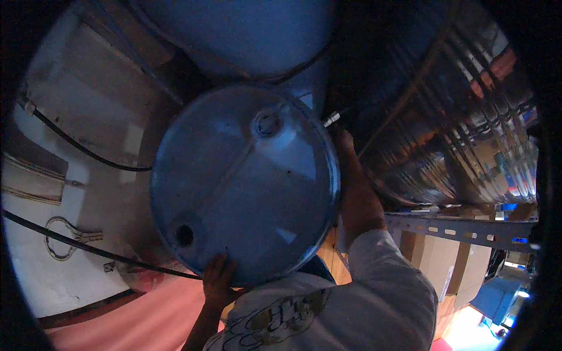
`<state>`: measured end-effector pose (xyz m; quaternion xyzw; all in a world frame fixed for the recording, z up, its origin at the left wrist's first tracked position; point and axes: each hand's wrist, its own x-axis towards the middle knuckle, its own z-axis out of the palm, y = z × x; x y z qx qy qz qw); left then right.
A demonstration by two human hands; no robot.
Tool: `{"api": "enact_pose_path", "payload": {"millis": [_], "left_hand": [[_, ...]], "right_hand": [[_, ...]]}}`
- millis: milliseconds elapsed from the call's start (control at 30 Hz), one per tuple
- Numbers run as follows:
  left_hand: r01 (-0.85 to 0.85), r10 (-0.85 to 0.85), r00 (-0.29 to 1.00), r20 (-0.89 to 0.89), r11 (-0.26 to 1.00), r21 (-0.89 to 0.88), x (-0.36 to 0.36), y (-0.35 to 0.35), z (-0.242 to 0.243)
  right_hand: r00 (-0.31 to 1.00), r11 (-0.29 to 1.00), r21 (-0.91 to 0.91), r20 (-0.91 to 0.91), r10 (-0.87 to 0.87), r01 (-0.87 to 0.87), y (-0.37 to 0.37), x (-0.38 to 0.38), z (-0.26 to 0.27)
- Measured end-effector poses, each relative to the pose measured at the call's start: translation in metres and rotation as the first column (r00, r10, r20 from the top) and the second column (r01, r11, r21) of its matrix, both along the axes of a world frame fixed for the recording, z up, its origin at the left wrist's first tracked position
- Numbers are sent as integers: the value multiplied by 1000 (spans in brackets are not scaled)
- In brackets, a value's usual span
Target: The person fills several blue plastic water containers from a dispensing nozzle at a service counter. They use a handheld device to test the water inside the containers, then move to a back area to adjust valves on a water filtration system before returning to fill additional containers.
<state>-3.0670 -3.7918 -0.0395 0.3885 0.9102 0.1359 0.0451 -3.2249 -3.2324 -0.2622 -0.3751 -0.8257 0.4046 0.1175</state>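
A blue plastic drum (246, 188) fills the middle of the view, its round end facing me. A round bung (268, 123) sits near the upper right of that end, and a dark round opening (184, 235) shows near the lower left rim. My left hand (217, 276) grips the drum's lower edge, fingers over the rim. At the drum's right side, my right hand (344, 136) reaches up beside the rim; its fingers are lost in shadow, and its hold cannot be made out. Just above it is a small shiny metal fitting (332, 119).
Another blue drum (250, 35) stands beyond the top. Black cables or hoses (88, 151) run along the left. A shiny ribbed metal surface (439, 145) rises at right, above a perforated metal shelf beam (456, 231) and cardboard boxes (443, 263).
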Motion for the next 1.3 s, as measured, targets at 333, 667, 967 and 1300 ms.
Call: {"api": "enact_pose_path", "payload": {"millis": [333, 667, 967, 1300], "left_hand": [[11, -12, 995, 99, 1000, 10, 3, -22, -1], [-58, 46, 998, 51, 962, 266, 17, -36, -18], [172, -202, 977, 73, 939, 297, 7, -49, -48], [294, -300, 954, 3, 937, 189, 1, -56, -46]], "right_hand": [[938, 975, -64, -267, -221, 212, -14, 48, 90], [600, 484, 872, -347, 721, -78, -215, -122, 444], [739, 103, 976, -215, 639, 194, -417, -251, 647], [721, 501, 864, -381, 579, 55, -489, -262, 549]]}}
